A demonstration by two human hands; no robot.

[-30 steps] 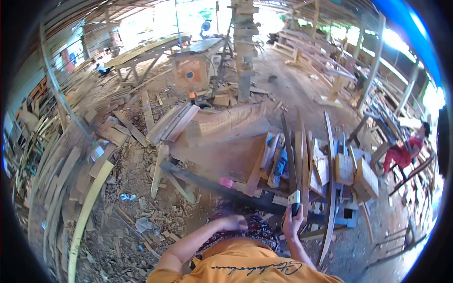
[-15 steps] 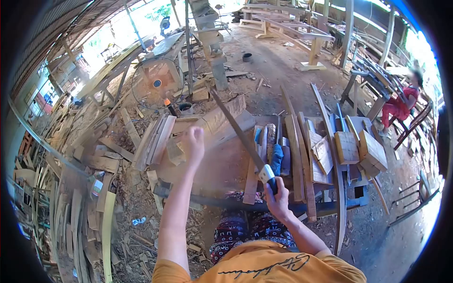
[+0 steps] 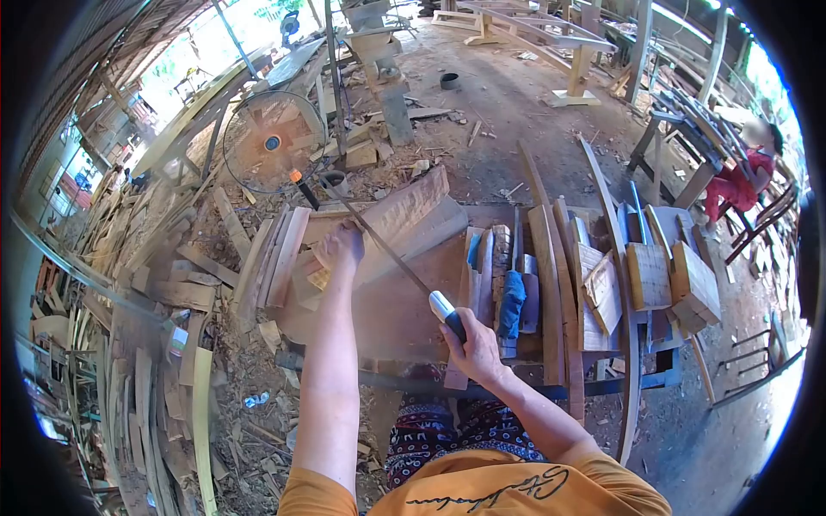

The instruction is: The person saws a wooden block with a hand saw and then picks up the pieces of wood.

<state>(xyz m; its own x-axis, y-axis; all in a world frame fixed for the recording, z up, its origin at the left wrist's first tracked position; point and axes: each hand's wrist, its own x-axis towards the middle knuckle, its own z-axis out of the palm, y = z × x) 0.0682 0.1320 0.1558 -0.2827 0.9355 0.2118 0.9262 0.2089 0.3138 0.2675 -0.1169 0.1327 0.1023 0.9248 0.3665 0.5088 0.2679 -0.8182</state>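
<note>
My right hand (image 3: 475, 346) is wrapped round the dark and white handle of a long handsaw (image 3: 397, 261), whose blade slants up and left. My left hand (image 3: 342, 247) is at the near left end of a thick wooden piece (image 3: 400, 211) on the workbench (image 3: 379, 331); its fingers are bent, and their exact hold is too small to make out. The blade passes just right of my left hand, over the wood. Right of the saw lies a blue cloth-wrapped tool (image 3: 511, 303) among upright-looking boards.
Long strips and wood blocks (image 3: 649, 277) cover the bench's right side. A round fan (image 3: 274, 143) stands beyond the bench at left. Scrap wood (image 3: 159, 344) is piled at left. A person in red (image 3: 738, 185) sits at far right beside a rack.
My left hand has moved down and slightly left onto the wood. The saw and my right hand have shifted left, and the blade now slants lower. The view has shifted slightly.
</note>
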